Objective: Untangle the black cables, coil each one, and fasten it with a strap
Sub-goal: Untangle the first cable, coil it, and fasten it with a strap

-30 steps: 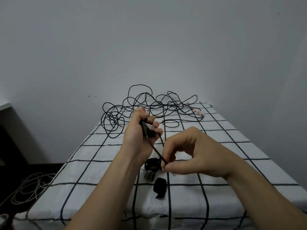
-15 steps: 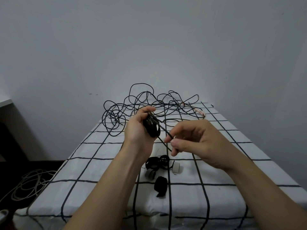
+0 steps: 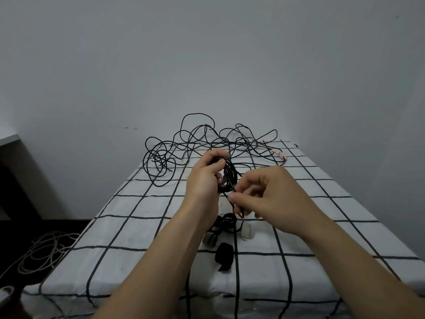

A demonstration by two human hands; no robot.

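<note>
My left hand (image 3: pixel 204 180) grips a small coil of black cable (image 3: pixel 230 178) above the middle of the table. My right hand (image 3: pixel 264 194) pinches the free strand of that cable just below the coil, thumb against fingers. A big tangle of black cables (image 3: pixel 207 146) lies at the table's far end. Black straps (image 3: pixel 226 223) lie in a heap under my hands, and one rolled strap (image 3: pixel 224 255) lies nearer to me.
The table carries a white cloth with a black grid (image 3: pixel 138 226). A small white piece (image 3: pixel 247 233) lies beside the straps. A pale cable (image 3: pixel 41 252) is coiled on the dark floor at the left. A grey wall stands close behind the table.
My right hand has swung from low beside the straps up to the coil, winding the strand around it. The coil in my left hand has grown.
</note>
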